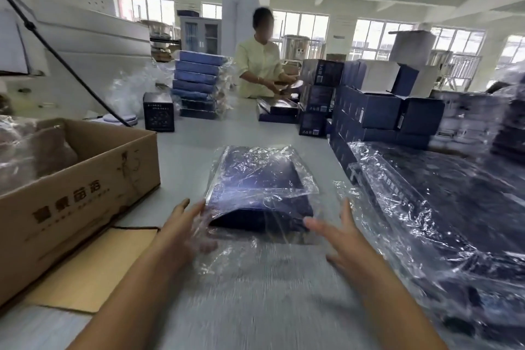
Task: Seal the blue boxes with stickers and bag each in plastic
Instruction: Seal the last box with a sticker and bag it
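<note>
1 blue box [250, 176] is seen lying flat at the middle of the desk [255, 307], inside a clear plastic bag [272, 204] whose open mouth is turned toward the near edge. The left hand [181, 233] is laid against the bag's near-left corner, fingers straight and spread, while the right hand [338, 239] is held just beside the near-right corner, fingers wide, nothing gripped.

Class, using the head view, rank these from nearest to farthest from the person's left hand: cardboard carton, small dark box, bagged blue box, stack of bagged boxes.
1. Bagged blue box, centre, right at the left hand.
2. Cardboard carton, just to the left.
3. Small dark box, further back, left.
4. Stack of bagged boxes, just behind it.
</note>
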